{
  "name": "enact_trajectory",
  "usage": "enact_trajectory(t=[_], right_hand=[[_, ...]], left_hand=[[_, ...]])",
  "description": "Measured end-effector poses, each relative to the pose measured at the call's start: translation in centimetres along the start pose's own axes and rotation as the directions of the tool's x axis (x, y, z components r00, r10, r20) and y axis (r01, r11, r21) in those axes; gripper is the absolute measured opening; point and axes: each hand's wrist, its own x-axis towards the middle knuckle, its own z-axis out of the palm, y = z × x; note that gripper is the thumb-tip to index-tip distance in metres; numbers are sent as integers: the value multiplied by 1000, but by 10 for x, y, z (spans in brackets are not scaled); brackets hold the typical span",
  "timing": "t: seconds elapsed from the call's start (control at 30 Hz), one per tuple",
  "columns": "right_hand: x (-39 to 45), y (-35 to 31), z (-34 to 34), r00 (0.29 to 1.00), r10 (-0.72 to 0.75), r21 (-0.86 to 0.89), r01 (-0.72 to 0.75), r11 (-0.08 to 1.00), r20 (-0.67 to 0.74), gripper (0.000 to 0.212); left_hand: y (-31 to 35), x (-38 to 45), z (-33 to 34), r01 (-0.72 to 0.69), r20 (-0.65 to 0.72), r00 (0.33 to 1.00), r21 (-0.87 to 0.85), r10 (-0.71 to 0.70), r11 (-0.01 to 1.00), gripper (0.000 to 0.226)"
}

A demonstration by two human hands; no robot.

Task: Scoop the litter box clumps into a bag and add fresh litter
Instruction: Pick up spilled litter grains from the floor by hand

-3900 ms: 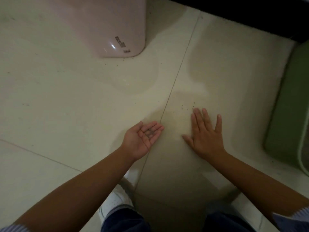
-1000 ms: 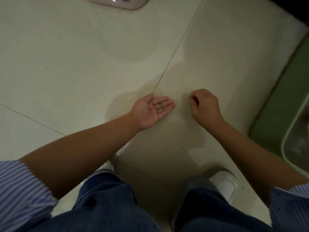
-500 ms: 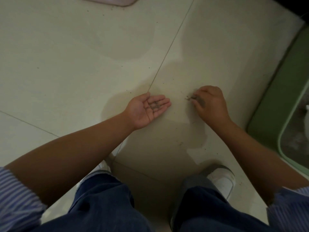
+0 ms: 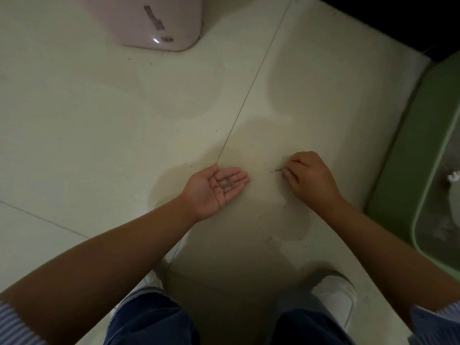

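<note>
On the pale tiled floor point(image 4: 99, 120), beside the green plastic litter box point(image 4: 408, 155).
We note left hand point(image 4: 214, 189) open, palm up, cupping grey litter granules point(image 4: 227, 182); right hand point(image 4: 307, 176) curled, fingertips on floor, contents indiscernible.

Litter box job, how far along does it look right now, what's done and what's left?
Done: not clear; no bag or scoop shows, and the green litter box is mostly cut off at the right edge. In hand: spilled grains are being collected; the left hand lies palm up holding litter grains, while the right hand pinches at the floor. Left: a few specks near the pink container, then emptying the palm.
</note>
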Motion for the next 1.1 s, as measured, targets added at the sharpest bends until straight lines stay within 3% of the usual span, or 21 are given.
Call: enact_trajectory(t=[0.17, 0.33, 0.4, 0.47, 0.6, 0.73, 0.8, 0.87, 0.97, 1.1], right_hand=[[-6, 0, -3, 993, -1, 0, 1, 1000, 114, 26], [-11, -7, 9, 948, 254, 91, -274, 957, 190, 21], [-7, -13, 5, 957, 261, 173, -280, 944, 123, 9], [-7, -12, 5, 980, 176, 88, -184, 979, 99, 3], [-4, -15, 4, 957, 161, -60, -151, 987, 242, 5], [-4, -23, 4, 958, 217, -157, -188, 970, 188, 15], [-5, -25, 8, 974, 189, -173, -167, 971, 123, 29], [-3, -29, 6, 978, 180, -177, -159, 971, 110, 28], [1, -30, 0, 967, 244, -84, -238, 968, 79, 19], [12, -42, -1, 926, 374, 294, -371, 881, 47, 14]], left_hand=[[0, -1, 2, 2, -13, 1000, -5, -2, 1000, 57], [1, -8, 13, -6, -34, 999, 17, 7, 1000, 50], [2, -8, 16, -11, -30, 999, 17, 11, 1000, 49], [3, -8, 19, -14, -28, 1000, 15, 14, 1000, 49], [10, -4, 25, -21, -25, 999, 49, 23, 999, 49], [18, 0, 30, -46, -39, 998, 53, 48, 997, 49], [21, 1, 29, -44, -45, 998, 50, 46, 998, 49], [21, 2, 29, -37, -44, 998, 50, 39, 998, 49], [19, 3, 30, -39, -47, 998, 44, 41, 998, 50], [18, 3, 33, -55, -53, 997, 52, 58, 997, 50]])
